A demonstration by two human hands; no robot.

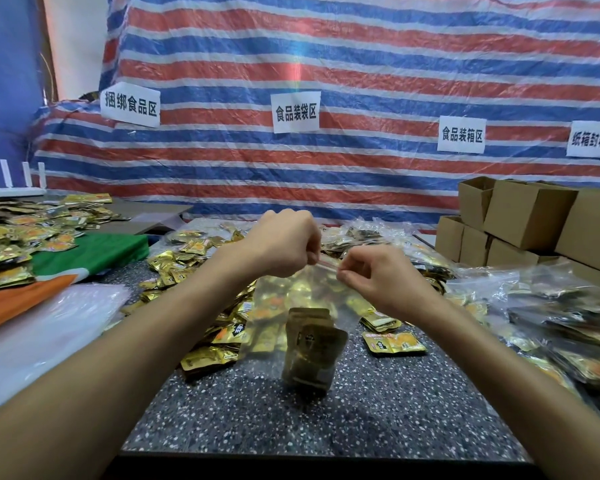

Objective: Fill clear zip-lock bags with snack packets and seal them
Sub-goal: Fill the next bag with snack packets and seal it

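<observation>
Sealing was the step we had in hand: our left hand [284,242] and right hand [371,273] each pinched the zip strip [327,263] of the clear zip-lock bag [274,299], which hung over the middle of the counter [378,410] with snack packets [310,355] inside. Next, we judged, we needed to press along the strip until it closed end to end.
</observation>
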